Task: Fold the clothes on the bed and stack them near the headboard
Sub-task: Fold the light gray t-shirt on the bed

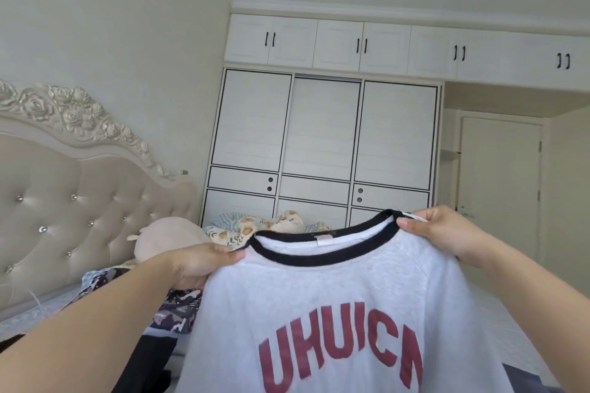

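A light grey T-shirt (335, 290) with a black collar and red letters hangs upright in the air in front of me. My left hand (204, 262) grips its left shoulder beside the collar. My right hand (437, 230) pinches the right shoulder at the collar's other end, slightly higher. The shirt's lower part runs out of the frame. Behind it lies the bed (41, 309), with the tufted beige headboard (64, 201) at the left.
A patterned dark garment (175, 309) and a black one (150, 357) lie on the bed under my left arm. A pink plush toy (166, 236) and a floral quilt (255, 226) sit further back. A white wardrobe (322, 150) and a door (501, 188) stand beyond.
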